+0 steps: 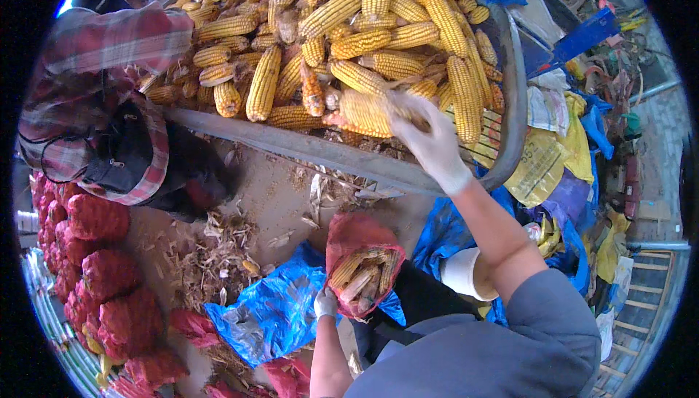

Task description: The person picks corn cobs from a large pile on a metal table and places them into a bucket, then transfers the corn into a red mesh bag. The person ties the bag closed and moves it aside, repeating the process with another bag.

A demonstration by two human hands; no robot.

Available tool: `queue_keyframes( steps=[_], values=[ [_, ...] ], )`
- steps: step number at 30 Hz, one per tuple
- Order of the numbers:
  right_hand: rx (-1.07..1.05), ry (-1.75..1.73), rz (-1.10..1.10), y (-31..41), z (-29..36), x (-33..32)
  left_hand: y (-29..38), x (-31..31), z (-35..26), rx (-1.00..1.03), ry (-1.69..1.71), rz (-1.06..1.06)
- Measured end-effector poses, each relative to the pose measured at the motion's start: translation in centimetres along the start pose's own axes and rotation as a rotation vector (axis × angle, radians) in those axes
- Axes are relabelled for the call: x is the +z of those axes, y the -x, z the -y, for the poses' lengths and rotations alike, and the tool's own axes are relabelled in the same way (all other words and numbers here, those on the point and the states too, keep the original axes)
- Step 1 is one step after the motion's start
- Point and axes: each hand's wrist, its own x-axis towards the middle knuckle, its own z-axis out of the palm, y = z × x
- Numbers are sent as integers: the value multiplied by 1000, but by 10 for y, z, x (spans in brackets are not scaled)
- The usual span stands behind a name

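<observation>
My right hand [428, 138], in a white glove, reaches over the metal rim [306, 147] of a cart heaped with husked corn cobs [357, 43]. Its fingers blur against one yellow ear of corn [360, 114] at the near side of the heap; whether they grip it cannot be made out. Lower down, my gloved left hand [326, 304] grips the edge of a red mesh sack [360, 234]. The sack's mouth faces up towards me, and several corn cobs [360, 280] show inside it.
At the left a person in a plaid shirt [120, 37] leans over the heap. Filled red mesh sacks [98, 218] line the floor behind them. A blue plastic sheet [273, 305], husk scraps [218, 256] and a white bucket [464, 275] lie near me. Crumpled bags [535, 163] pile up at the right.
</observation>
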Motion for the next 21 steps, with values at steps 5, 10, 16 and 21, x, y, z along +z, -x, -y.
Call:
queue_keyframes(
  steps=[5, 10, 16, 21],
  values=[
    [375, -95, 698, 148, -52, -13, -1, 1, -8, -9, 59, -24],
    [1049, -190, 724, 292, -186, 65, 4, -3, -14, 84, -16, -68],
    [807, 505, 816, 332, -266, 89, 7, -2, -7, 54, -51, -63],
    [408, 617, 956, 302, -253, 54, 4, 3, -5, 108, -86, -29]
  ],
)
